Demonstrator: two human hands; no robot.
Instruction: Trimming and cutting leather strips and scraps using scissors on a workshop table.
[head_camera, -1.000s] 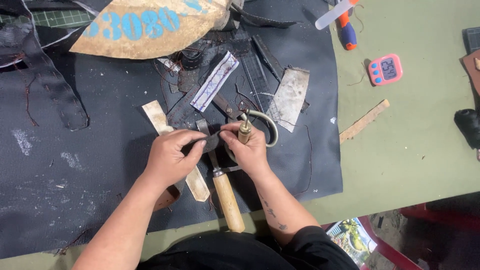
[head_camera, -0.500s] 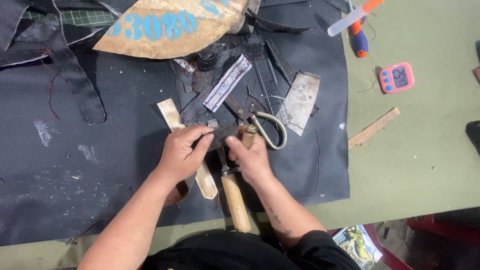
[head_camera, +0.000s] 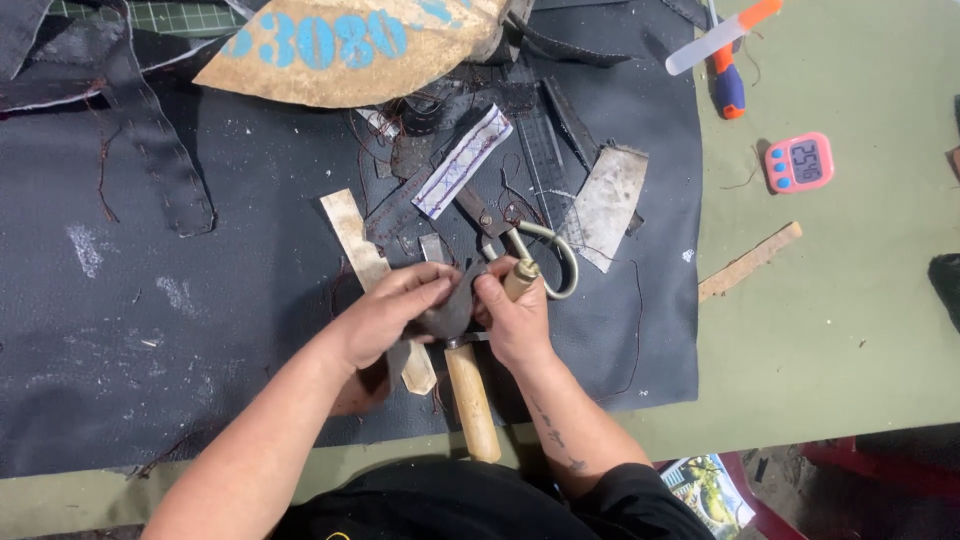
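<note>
My left hand (head_camera: 385, 315) and my right hand (head_camera: 512, 318) meet over a small dark leather piece (head_camera: 448, 310), both pinching it above the big black leather sheet (head_camera: 200, 330). My right hand also grips a short wooden-handled tool (head_camera: 520, 277), whose round butt sticks up past my fingers. Under my hands lies a longer tool with a pale wooden handle (head_camera: 472, 400), pointing toward me. A tan strip (head_camera: 355, 240) runs diagonally below my left hand.
Scissors with cream loops (head_camera: 545, 262), leather scraps, a grey patch (head_camera: 605, 205) and a stitched white strip (head_camera: 462, 162) lie just beyond my hands. On the green table (head_camera: 830, 330) sit a pink timer (head_camera: 799, 162), a wooden stick (head_camera: 750, 262) and an orange-blue tool (head_camera: 727, 80).
The view has drifted slightly. My hands stay together on the small dark piece, with little shift in position on the sheet.
</note>
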